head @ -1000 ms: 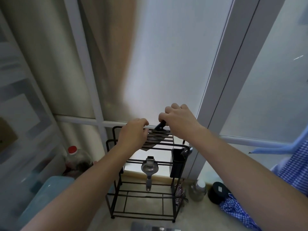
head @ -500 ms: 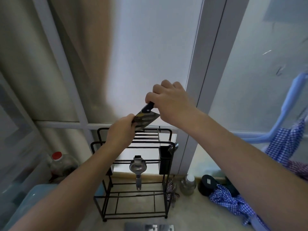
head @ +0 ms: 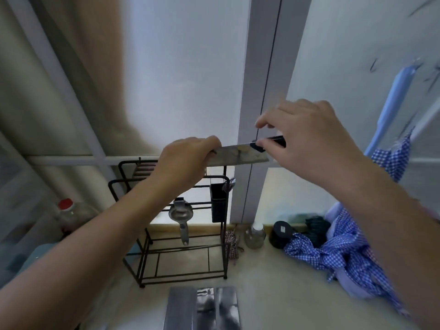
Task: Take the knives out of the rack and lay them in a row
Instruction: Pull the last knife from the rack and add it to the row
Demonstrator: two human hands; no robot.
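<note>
A broad-bladed knife (head: 238, 155) with a black handle hangs level in the air above the black wire rack (head: 181, 234). My right hand (head: 307, 141) grips its handle at the right end. My left hand (head: 188, 160) pinches the blade's left end. The rack stands on the beige counter below my hands. Flat steel blades (head: 202, 308) lie side by side on the counter at the bottom middle, in front of the rack.
A metal strainer (head: 181, 215) and a black holder (head: 217, 202) hang on the rack. A red-capped bottle (head: 69, 215) stands left; a small jar (head: 256, 235), a dark round container (head: 281, 234) and blue checked cloth (head: 338, 248) lie right. Window frames rise behind.
The knife has come up out of the rack's top slots and turned level, held between both hands and carried right. My view tilted down, showing more of the counter.
</note>
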